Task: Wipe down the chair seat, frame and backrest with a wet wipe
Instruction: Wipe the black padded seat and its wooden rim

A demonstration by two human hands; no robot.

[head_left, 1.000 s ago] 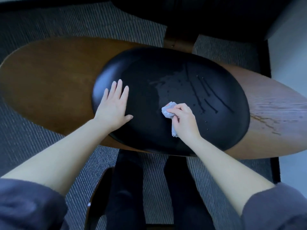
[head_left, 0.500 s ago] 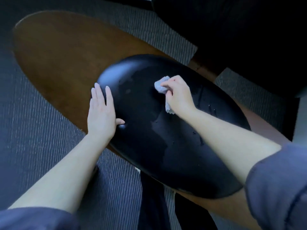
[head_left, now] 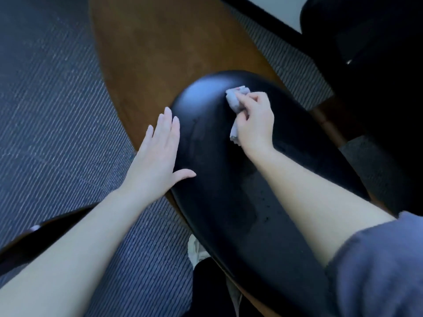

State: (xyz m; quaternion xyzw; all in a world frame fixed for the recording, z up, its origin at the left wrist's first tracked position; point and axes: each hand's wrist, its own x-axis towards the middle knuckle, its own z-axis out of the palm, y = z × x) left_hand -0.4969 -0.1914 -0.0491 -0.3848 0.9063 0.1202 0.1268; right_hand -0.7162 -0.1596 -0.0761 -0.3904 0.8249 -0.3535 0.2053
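1. the right hand is gripping a crumpled wet wipe and pressing it on the far end of the black seat pad.
2. the left hand is lying flat, fingers straight, on the pad's left edge, apart from the right.
3. overlapping strokes carried over the rounded rim would likely be cleaning best.
4. the pad's long axis is running from near-right to far-left across the wooden shell.

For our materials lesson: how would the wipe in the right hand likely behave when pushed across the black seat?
Probably floppy: the wipe bunches in folds inside the right hand. Likely light, being so small. It should glide easily on the glossy seat.
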